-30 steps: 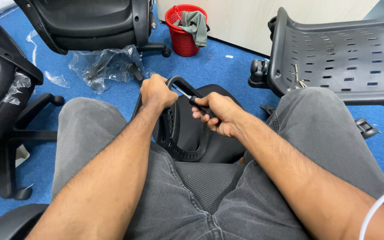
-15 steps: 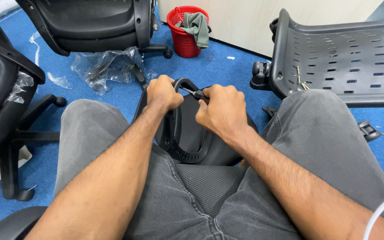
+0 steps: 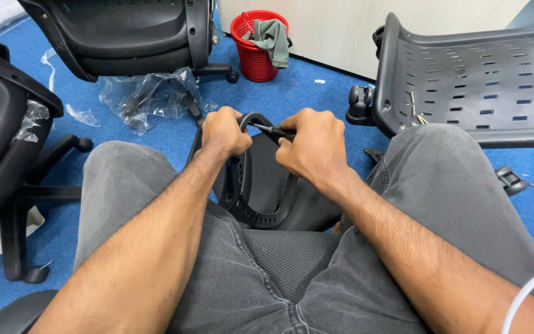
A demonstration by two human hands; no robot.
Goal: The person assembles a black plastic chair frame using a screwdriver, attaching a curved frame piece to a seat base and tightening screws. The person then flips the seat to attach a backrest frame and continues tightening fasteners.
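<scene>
I sit with a black curved chair armrest point(image 3: 261, 204) standing upright between my knees, over a black mesh seat point(image 3: 288, 260). My left hand point(image 3: 224, 131) is closed around the top left of the armrest loop. My right hand point(image 3: 310, 145) is closed on a small dark-handled tool point(image 3: 273, 130), whose thin metal shaft points left toward the top of the armrest. The two hands are nearly touching. The tool's tip is hidden beside my left fingers.
A grey perforated chair seat shell point(image 3: 477, 80) lies at the right with loose screws on it. Black office chairs stand at the left point(image 3: 1, 142) and at the back point(image 3: 125, 37). Crumpled clear plastic wrap point(image 3: 149, 99) and a red basket point(image 3: 254, 46) sit on blue carpet.
My right hand has moved left and up to the top of the armrest, closing the gap to my left hand. The view has shifted slightly.
</scene>
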